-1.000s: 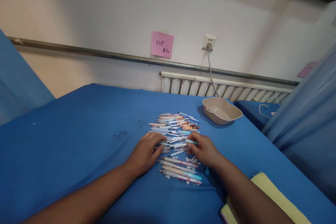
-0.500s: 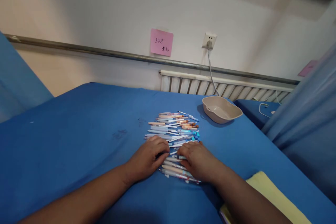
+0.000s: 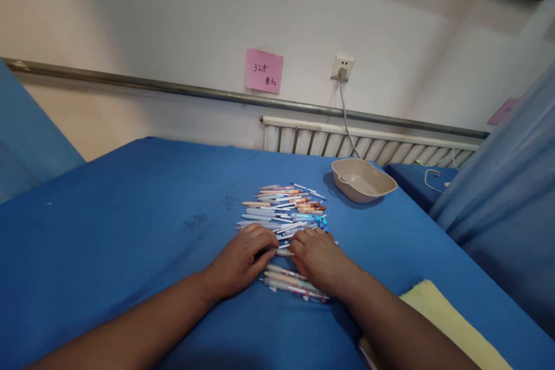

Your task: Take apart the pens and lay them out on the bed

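Pens (image 3: 271,214) are laid on the sheet (image 3: 130,214); to their right, a basin (image 3: 363,185) is placed far and a cloth (image 3: 442,309) near.

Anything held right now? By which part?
A pale, slim, plastic-looking pen piece appears held between the left hand at its left end and the right hand at its right. Both ends are hidden; exact grip can't be told.

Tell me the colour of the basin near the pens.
The basin is beige; the head view shows it best.
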